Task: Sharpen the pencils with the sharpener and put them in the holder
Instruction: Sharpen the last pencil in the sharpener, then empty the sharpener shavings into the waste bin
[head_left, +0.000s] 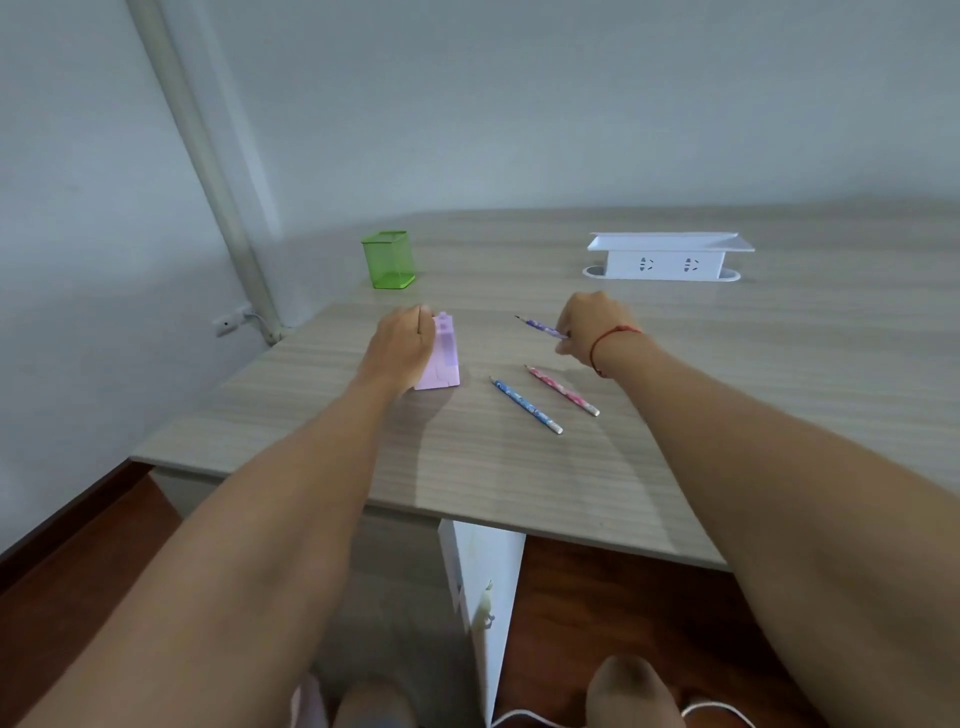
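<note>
- Left grip (402, 340), left of frame centre: fingers curled over the top and left side of the lilac sharpener (442, 358), pinning it upright on the bench (779, 415).
- Right grip (592, 325), right of centre: clenched round the back end of the purple pencil (540, 327). Only the front half sticks out of the fist.
- Key relation: the purple pencil's long axis runs right to left, tilted slightly toward the upper left, with the lead end leading. The sharpener sits left of that tip and a little lower in frame, with bare bench between them. They're near, not touching.
- Can't tell which face carries the sharpener's entry hole. There's a small notch at its top, nothing clearer.
- Judgement: the next move is a short leftward feed by the right grip while the left braces the body. The axis probably needs re-aiming once the hole is located.
- Blue pencil (527, 405) and pink pencil (563, 391) lie flat on the bench below centre. They're roughly parallel, just apart, points to the upper left, and nearer the right grip. Neither is in hand.
- Green mesh holder (388, 259) stands upper left of centre, beyond the sharpener. No pencils show in it. It's nearer the left grip, so the drop-off is a cross-reach for the right.
- White socket box (670, 257), upper right, is out of the path.
</note>
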